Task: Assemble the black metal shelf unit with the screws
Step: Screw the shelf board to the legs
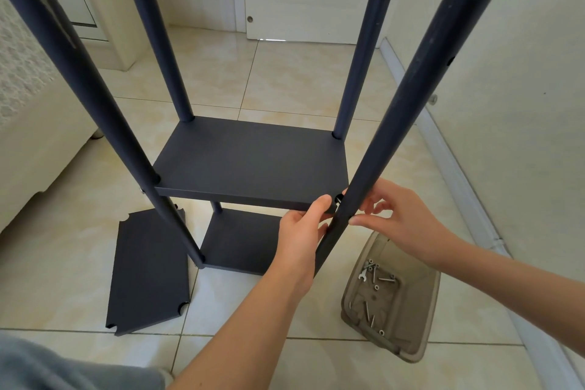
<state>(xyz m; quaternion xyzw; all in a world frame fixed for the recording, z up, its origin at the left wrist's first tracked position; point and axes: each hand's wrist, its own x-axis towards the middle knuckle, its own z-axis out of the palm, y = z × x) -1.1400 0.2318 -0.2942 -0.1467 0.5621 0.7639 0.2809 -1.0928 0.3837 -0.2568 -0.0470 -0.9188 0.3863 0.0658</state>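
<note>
Left hand [302, 231] clamps middle shelf [250, 161] at near-right corner, thumb on top. Right hand [402, 218] pinches near-right pole [411, 104] beside that corner; pole leans up and far-right.

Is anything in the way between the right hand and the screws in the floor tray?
Nothing visible. The right hand is at the near right pole, and the open tray lies on the floor just below it, uncovered, with the screws loose inside. The left hand grips the shelf corner, off that path.
</note>
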